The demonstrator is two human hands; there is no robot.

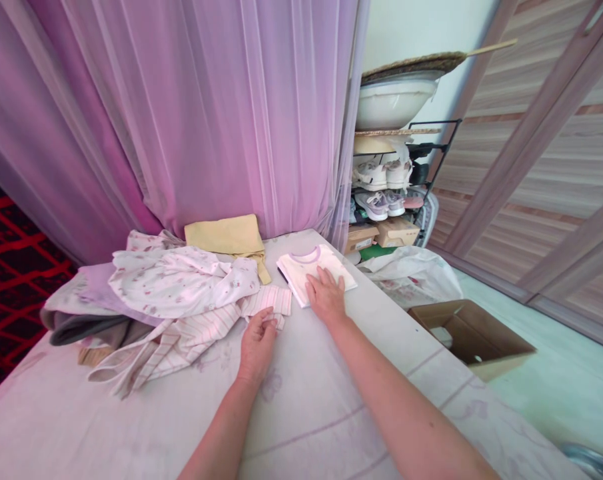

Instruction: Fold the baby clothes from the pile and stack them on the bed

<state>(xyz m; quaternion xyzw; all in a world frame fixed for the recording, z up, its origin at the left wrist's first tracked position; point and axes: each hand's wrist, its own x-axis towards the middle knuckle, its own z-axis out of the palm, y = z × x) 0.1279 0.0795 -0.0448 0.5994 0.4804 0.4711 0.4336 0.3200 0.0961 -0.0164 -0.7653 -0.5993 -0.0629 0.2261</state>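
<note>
At the left, the person's loose clothes lie in a heap: a white floral-print garment [181,280] at 10 o'clock from the left hand [257,343], and a pink-striped garment [196,337] stretching from 9 o'clock to its fingertips. The left fingers bend over the striped end; whether they pinch it, I cannot tell. A folded yellow cloth [226,235] sits at 11 o'clock.

The folded white T-shirt [305,263] with purple neckline lies at 1 o'clock, the right hand [328,300] flat on it, fingers spread and grasping nothing. The step looks like steadying this shirt while reaching for the stripes; the next move seems to call for a pinch on striped cloth alone, as the floral garment appears to overlap it.

From the right hand, a shoe rack [444,157] stands at 1 o'clock, an open cardboard box [504,333] at 4.
</note>
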